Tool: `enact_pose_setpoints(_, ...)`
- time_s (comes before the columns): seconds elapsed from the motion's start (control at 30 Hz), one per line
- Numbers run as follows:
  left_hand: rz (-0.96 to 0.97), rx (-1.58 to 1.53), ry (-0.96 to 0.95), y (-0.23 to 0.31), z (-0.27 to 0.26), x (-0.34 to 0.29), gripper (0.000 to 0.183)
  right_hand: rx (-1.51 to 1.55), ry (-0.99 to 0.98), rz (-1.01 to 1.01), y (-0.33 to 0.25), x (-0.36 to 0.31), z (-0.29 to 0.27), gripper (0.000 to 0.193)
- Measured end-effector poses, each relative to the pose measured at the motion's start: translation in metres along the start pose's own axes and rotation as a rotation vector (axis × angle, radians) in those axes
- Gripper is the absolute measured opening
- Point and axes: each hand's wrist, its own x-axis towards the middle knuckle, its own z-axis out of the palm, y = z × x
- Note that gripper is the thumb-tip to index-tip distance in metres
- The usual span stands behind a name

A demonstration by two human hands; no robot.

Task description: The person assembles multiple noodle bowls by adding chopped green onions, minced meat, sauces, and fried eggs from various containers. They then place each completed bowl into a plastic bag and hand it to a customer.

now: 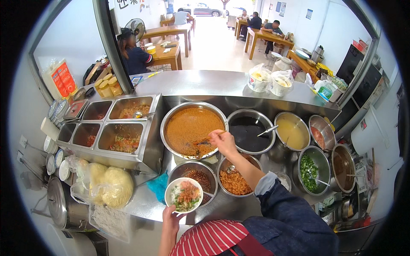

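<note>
My left hand (171, 216) holds a white bowl (174, 187) from below, its fingers and thumb at the rim. In the bowl lie white pieces, reddish chopped topping and green bits. Ahead and to the right, my right hand (222, 141) grips the thin handle of a wooden-handled utensil (207, 139) over a large steel basin (164, 135) of orange-brown sauce. The utensil's lower end is in the sauce, so its shape is hidden. Just beyond the bowl stands a steel bowl (213, 193) of brown beans or nuts. Under my right forearm is a bowl of orange-brown crumbly topping (232, 182).
On the left, a steel rack (149, 147) holds several food pans, with bagged noodles (113, 185) nearer me. To the right stand basins of dark liquid (250, 132), yellowish broth (294, 133) and chopped green onion (308, 170). A raised steel ledge (192, 83) runs behind. People sit beyond.
</note>
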Motion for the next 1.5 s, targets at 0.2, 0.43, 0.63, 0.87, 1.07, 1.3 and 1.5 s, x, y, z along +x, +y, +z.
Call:
enact_pose_setpoints(0.2,-0.065,0.047,0.015,0.0,0.021,0.037,0.029,-0.255,0.006,-0.543,-0.071,-0.025,-0.017,0.014)
enact_pose_setpoints(0.43,-0.102,0.055,-0.006,0.0,0.042,0.073,0.029,-0.468,-0.348,-0.734,-0.038,-0.026,0.001,0.011)
enact_pose_setpoints(0.63,-0.118,0.082,0.009,0.001,0.05,0.082,0.03,-0.412,-0.414,-0.687,-0.023,-0.031,-0.015,0.011)
enact_pose_setpoints(0.87,-0.11,0.077,0.013,0.003,0.054,0.088,0.036,-0.077,-0.281,-0.206,-0.024,-0.041,-0.048,0.018)
enact_pose_setpoints(1.07,-0.129,0.098,0.029,0.003,0.058,0.094,0.046,0.275,0.034,0.087,-0.029,-0.049,-0.073,0.022)
enact_pose_setpoints(1.3,-0.146,0.09,-0.003,0.004,0.061,0.089,0.049,0.288,0.086,0.077,-0.065,-0.074,-0.096,0.022)
enact_pose_setpoints(1.5,-0.127,0.075,0.01,0.002,0.062,0.09,0.048,-0.231,-0.303,-0.479,-0.108,-0.115,-0.106,0.018)
